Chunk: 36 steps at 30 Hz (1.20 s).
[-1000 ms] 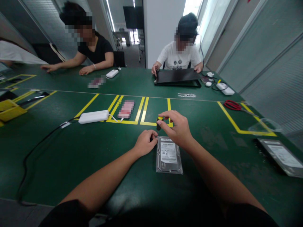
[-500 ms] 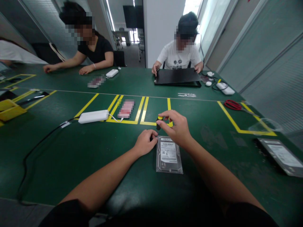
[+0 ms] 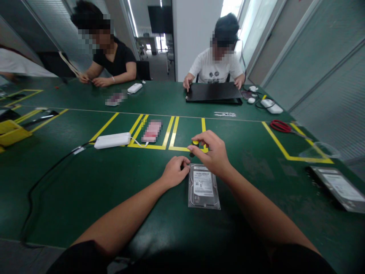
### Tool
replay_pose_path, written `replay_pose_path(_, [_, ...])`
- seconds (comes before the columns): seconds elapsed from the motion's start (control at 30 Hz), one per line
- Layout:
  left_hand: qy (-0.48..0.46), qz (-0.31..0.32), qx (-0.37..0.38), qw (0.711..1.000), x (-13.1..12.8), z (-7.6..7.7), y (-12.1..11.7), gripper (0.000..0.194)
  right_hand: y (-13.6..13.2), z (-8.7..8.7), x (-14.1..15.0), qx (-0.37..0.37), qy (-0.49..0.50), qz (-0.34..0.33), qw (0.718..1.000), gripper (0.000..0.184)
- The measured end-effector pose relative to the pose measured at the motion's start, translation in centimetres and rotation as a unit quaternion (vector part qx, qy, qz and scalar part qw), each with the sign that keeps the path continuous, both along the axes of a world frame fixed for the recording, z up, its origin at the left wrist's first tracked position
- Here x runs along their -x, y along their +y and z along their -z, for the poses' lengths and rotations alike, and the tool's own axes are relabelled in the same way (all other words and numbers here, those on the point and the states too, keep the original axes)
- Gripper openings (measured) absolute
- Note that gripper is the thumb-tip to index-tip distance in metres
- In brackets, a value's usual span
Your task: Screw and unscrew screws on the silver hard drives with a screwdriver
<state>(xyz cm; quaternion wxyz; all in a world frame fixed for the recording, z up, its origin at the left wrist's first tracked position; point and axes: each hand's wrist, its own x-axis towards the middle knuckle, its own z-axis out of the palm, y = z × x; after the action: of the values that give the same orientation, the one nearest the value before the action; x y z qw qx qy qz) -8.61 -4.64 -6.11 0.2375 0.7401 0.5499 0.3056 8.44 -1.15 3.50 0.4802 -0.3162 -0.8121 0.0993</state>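
A silver hard drive (image 3: 203,186) lies flat on the green table (image 3: 114,182), label up, right in front of me. My right hand (image 3: 213,153) is closed around the black and yellow handle of a small screwdriver (image 3: 194,146), which stands over the drive's far left corner. My left hand (image 3: 174,172) is curled shut beside that same corner, fingertips touching the drive's edge; what it pinches, if anything, is hidden.
A white power bank (image 3: 112,140) with a cable lies left of centre among yellow tape lines. A second hard drive (image 3: 338,188) sits at the right, red scissors (image 3: 281,126) beyond it. A yellow bin (image 3: 11,131) is far left. Two other people sit across the table.
My hands have barely shifted; the right hand's fingers turned slightly on the screwdriver. The person at the far left drew both hands together.
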Motion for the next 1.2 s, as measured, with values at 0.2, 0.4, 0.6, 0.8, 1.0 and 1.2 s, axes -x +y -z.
replay_pose_path(0.2, [-0.004,-0.006,0.004,1.0,-0.05,-0.08,-0.01,0.008,-0.23,0.06,-0.04,-0.001,-0.01,0.001,1.0,0.018])
replay_pose_path(0.4, [-0.001,-0.006,-0.001,1.0,-0.02,-0.08,-0.09,0.009,-0.22,0.08,-0.04,0.01,-0.014,-0.015,1.0,0.016])
replay_pose_path(0.6, [-0.005,-0.008,0.005,1.0,-0.06,-0.26,-0.09,0.008,-0.05,0.09,0.05,0.0,-0.001,-0.009,1.0,0.011])
replay_pose_path(0.8, [-0.007,-0.007,0.005,1.0,-0.08,-0.18,-0.03,0.009,-0.31,0.07,-0.01,0.008,0.0,0.013,1.0,0.02])
replay_pose_path(1.0, [-0.011,-0.001,-0.001,1.0,0.0,0.04,0.01,0.009,-0.11,0.11,0.05,0.006,0.003,-0.001,1.0,0.014])
replay_pose_path(1.2, [-0.008,-0.006,0.005,1.0,-0.02,-0.03,-0.04,0.009,-0.08,0.28,0.0,-0.004,-0.003,0.013,1.0,0.015])
